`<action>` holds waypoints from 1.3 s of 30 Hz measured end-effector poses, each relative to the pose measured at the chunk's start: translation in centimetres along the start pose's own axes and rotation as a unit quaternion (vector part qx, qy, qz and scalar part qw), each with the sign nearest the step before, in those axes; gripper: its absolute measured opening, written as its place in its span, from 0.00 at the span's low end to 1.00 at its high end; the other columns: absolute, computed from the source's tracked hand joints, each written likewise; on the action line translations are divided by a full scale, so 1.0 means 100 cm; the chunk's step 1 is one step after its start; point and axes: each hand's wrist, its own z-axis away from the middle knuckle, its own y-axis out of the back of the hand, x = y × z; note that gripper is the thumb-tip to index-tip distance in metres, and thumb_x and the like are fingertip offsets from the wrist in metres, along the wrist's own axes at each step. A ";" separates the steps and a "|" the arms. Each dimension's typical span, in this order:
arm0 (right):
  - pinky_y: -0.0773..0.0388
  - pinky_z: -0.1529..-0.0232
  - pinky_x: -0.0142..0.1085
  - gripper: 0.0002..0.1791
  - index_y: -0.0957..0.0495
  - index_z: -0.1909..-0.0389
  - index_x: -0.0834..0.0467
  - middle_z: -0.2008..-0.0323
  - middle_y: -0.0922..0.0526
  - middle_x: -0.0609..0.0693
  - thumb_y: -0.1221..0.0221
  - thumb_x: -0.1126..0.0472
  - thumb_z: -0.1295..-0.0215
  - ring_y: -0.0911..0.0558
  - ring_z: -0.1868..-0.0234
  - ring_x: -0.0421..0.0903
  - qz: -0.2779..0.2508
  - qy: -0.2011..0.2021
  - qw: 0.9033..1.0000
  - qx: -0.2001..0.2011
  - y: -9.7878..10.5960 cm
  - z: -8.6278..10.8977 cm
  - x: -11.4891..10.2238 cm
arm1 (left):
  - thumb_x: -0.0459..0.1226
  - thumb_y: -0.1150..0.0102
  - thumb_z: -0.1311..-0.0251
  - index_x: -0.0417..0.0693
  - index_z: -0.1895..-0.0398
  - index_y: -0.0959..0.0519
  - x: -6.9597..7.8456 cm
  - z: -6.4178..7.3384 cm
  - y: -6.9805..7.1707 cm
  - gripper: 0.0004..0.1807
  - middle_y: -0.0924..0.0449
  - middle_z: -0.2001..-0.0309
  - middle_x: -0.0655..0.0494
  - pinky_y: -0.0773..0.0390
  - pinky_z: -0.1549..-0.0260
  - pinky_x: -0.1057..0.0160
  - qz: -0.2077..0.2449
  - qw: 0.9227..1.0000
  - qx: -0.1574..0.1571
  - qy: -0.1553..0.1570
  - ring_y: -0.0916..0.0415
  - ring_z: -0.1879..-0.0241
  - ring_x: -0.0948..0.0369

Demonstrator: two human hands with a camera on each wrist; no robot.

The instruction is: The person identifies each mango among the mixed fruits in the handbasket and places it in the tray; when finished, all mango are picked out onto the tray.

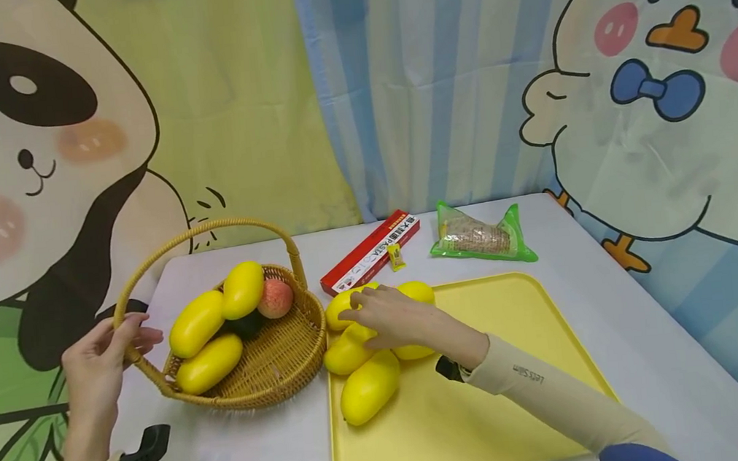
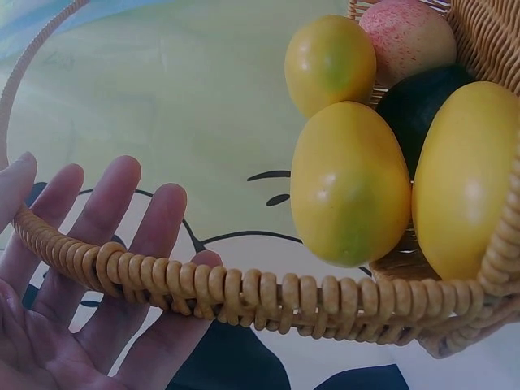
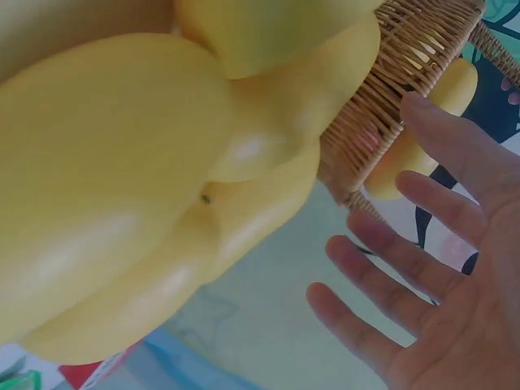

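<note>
Nearest, a beige sleeve (image 1: pixel 554 393) leads to the right hand (image 1: pixel 406 320), fingers spread over glossy yellow oval fruits (image 1: pixel 370 389) on a yellow rectangular tray (image 1: pixel 427 445): likely light, firm, slippery, best cupped mid-body. The left hand (image 1: pixel 98 357), fingers extended, touches a brown wicker basket (image 1: pixel 275 363).

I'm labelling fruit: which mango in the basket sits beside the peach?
The uppermost mango in the head view; the other two mangoes lie farther from the peach, nearer the left hand.
</note>
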 end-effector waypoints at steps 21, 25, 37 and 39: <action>0.25 0.45 0.37 0.28 0.35 0.32 0.49 0.36 0.32 0.52 0.45 0.53 0.33 0.28 0.39 0.48 0.036 0.117 0.988 0.093 0.037 -0.123 -0.019 | 0.36 0.41 0.36 0.45 0.62 0.16 0.001 -0.002 -0.003 0.06 0.15 0.77 0.61 0.20 0.71 0.77 -0.015 1.000 0.004 0.000 0.19 0.75 0.67; 0.25 0.45 0.37 0.31 0.39 0.30 0.49 0.33 0.35 0.53 0.48 0.55 0.34 0.30 0.37 0.48 0.047 0.115 0.989 0.086 0.038 -0.143 -0.021 | 0.35 0.41 0.37 0.43 0.62 0.16 0.002 -0.001 -0.003 0.06 0.15 0.77 0.60 0.20 0.71 0.77 -0.005 1.000 0.007 0.002 0.18 0.75 0.67; 0.34 0.36 0.36 0.39 0.45 0.28 0.42 0.31 0.41 0.50 0.39 0.55 0.38 0.37 0.33 0.46 0.067 0.057 0.996 -0.003 0.038 -0.186 -0.024 | 0.35 0.41 0.37 0.44 0.63 0.16 0.001 -0.001 -0.002 0.06 0.15 0.77 0.59 0.19 0.71 0.76 0.002 1.000 0.009 0.006 0.18 0.75 0.67; 0.34 0.35 0.36 0.39 0.45 0.28 0.42 0.32 0.41 0.50 0.38 0.55 0.38 0.37 0.33 0.45 0.067 0.054 0.996 -0.009 0.037 -0.190 -0.025 | 0.35 0.41 0.37 0.43 0.63 0.16 0.001 0.000 -0.002 0.06 0.15 0.77 0.59 0.19 0.71 0.76 0.002 1.000 0.007 0.008 0.18 0.75 0.67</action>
